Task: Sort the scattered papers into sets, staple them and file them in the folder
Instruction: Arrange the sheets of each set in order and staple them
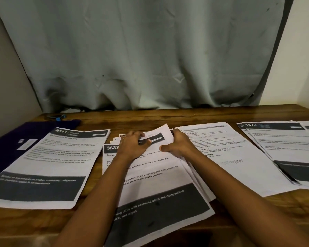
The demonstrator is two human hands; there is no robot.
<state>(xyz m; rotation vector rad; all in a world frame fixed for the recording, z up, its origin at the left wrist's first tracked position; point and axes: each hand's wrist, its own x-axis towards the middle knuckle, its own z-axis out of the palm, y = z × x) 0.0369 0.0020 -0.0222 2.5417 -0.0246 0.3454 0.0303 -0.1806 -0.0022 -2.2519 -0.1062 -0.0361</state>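
Printed sheets lie spread over a wooden table point(168, 114). In the middle is a pile headed 3638 point(150, 184). My left hand point(132, 145) and my right hand point(178, 145) both grip the top end of a sheet point(162, 134) on that pile and bend it up off the stack. A sheet headed 2641 point(48, 166) lies at the left, partly over a dark blue folder point(7, 139). A blue stapler point(58, 117) sits at the back left, behind the folder.
Right of the middle pile is a text-filled stack point(239, 157), and at the far right another stack headed 1573 point(284, 148). A grey-green curtain point(141, 59) hangs behind the table's back edge. Bare wood shows along the front edge.
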